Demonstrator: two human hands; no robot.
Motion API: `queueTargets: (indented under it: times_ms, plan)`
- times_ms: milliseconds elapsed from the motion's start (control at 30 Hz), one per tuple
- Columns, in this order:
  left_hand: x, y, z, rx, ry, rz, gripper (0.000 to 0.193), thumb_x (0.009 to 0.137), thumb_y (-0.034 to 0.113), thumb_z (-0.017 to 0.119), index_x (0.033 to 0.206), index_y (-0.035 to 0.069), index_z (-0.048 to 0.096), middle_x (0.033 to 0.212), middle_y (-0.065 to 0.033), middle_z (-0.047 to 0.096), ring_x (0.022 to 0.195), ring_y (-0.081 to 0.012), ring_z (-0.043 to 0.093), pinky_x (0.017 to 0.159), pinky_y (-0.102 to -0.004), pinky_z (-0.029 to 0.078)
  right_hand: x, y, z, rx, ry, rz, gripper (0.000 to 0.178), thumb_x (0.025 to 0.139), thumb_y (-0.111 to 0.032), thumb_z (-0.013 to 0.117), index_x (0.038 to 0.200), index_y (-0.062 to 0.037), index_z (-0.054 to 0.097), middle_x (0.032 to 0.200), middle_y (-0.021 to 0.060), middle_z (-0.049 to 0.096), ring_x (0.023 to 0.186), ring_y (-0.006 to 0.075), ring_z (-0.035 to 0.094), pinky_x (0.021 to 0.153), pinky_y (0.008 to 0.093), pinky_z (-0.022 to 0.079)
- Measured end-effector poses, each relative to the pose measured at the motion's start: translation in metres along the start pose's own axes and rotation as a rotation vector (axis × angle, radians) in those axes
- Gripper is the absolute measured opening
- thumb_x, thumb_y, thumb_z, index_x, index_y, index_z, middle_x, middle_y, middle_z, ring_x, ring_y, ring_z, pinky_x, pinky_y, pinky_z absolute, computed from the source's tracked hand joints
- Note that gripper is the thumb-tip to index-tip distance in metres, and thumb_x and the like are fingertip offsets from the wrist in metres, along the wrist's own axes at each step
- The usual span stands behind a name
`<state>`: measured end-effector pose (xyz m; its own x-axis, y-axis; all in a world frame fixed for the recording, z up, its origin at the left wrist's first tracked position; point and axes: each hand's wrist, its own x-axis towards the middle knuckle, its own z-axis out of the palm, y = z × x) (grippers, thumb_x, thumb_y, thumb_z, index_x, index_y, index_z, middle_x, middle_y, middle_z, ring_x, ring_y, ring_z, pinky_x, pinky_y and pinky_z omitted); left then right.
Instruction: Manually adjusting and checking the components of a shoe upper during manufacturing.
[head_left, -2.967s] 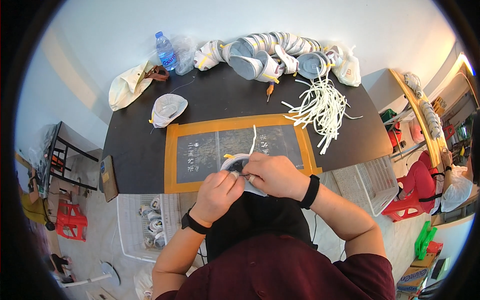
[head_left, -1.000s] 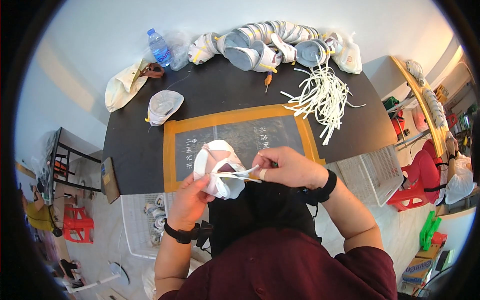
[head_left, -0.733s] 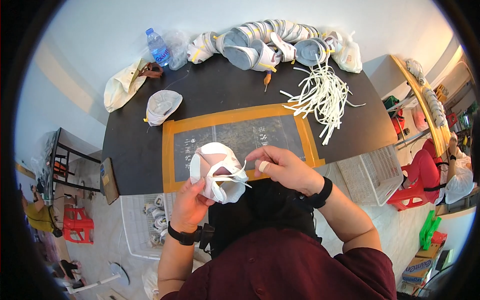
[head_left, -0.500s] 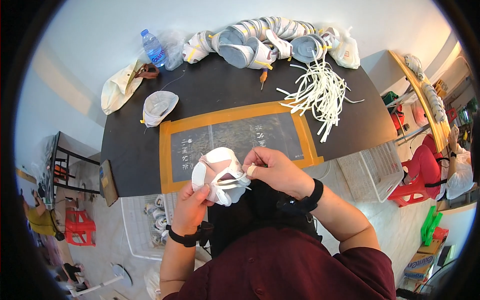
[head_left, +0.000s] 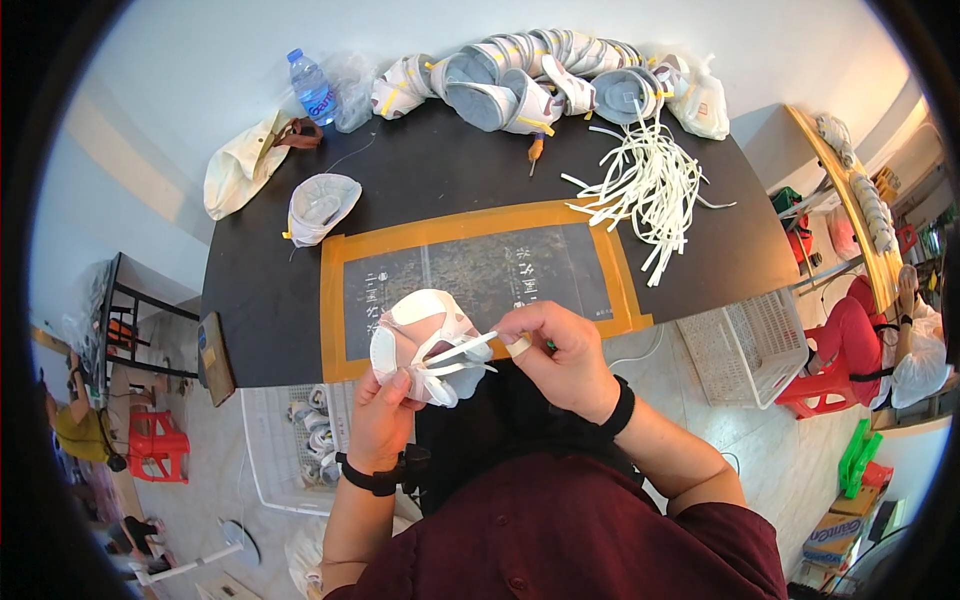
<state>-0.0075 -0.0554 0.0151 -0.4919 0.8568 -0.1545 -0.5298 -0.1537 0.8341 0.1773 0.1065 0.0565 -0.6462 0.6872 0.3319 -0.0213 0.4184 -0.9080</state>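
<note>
Over the table's near edge, my left hand grips a white and pale pink shoe upper, thumb on top and fingers beneath. A flat white lace runs out from the upper's opening. Its end is pinched between the thumb and fingers of my right hand, and it is stretched taut toward the right. A pale band wraps one right-hand finger. The underside of the upper is hidden.
Shoe uppers are rowed along the back of the dark table, beside loose white laces and an orange-handled awl. A single upper stands left. White crates flank the table below.
My right hand has moved a little right, away from the shoe upper, drawing the lace out straight. My left hand still grips the upper, which has shifted slightly left.
</note>
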Motion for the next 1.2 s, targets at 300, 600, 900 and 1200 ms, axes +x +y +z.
queueTargets:
  times_ms: [300, 600, 900, 1200]
  plan:
    - [-0.004, 0.001, -0.008, -0.041, -0.110, -0.008, 0.052, 0.090, 0.015, 0.065, 0.138, 0.003, 0.047, 0.133, -0.0138, 0.057, 0.122, -0.0298, 0.057, 0.100, -0.0467, 0.049, 0.000, 0.016, 0.015, 0.041, -0.019, 0.065, 0.013, 0.088, -0.004, 0.066, 0.101, -0.0063, 0.067, 0.092, 0.0059, 0.069, 0.077, 0.0128, 0.066, 0.068, 0.0255, 0.052]
    - [-0.003, 0.002, -0.011, -0.008, -0.091, 0.089, 0.029, 0.093, 0.016, 0.062, 0.119, 0.004, 0.062, 0.100, -0.0039, 0.066, 0.086, -0.0135, 0.060, 0.072, -0.0295, 0.048, 0.000, 0.016, 0.005, 0.018, 0.095, 0.174, 0.016, 0.089, -0.004, 0.065, 0.105, -0.0077, 0.064, 0.101, 0.0053, 0.065, 0.081, 0.0116, 0.062, 0.065, 0.0229, 0.048]
    - [-0.008, 0.001, 0.034, 0.496, -0.053, 0.200, 0.026, 0.097, 0.014, 0.055, 0.117, -0.001, 0.061, 0.096, -0.0013, 0.062, 0.078, -0.0090, 0.051, 0.071, -0.0270, 0.043, -0.004, -0.012, 0.031, -0.378, -0.012, -0.211, 0.021, 0.082, -0.015, 0.073, 0.100, -0.0119, 0.063, 0.099, 0.0064, 0.062, 0.073, 0.0265, 0.065, 0.060, 0.0358, 0.053]
    - [-0.005, 0.009, 0.052, 1.043, -0.089, 0.654, 0.014, 0.089, 0.006, 0.060, 0.101, -0.001, 0.063, 0.085, -0.0115, 0.058, 0.074, -0.0236, 0.055, 0.066, -0.0322, 0.042, -0.006, -0.008, 0.041, -0.035, -0.108, 0.096, 0.012, 0.083, -0.008, 0.067, 0.090, -0.0033, 0.057, 0.085, 0.0093, 0.063, 0.077, 0.0223, 0.063, 0.066, 0.0319, 0.050]
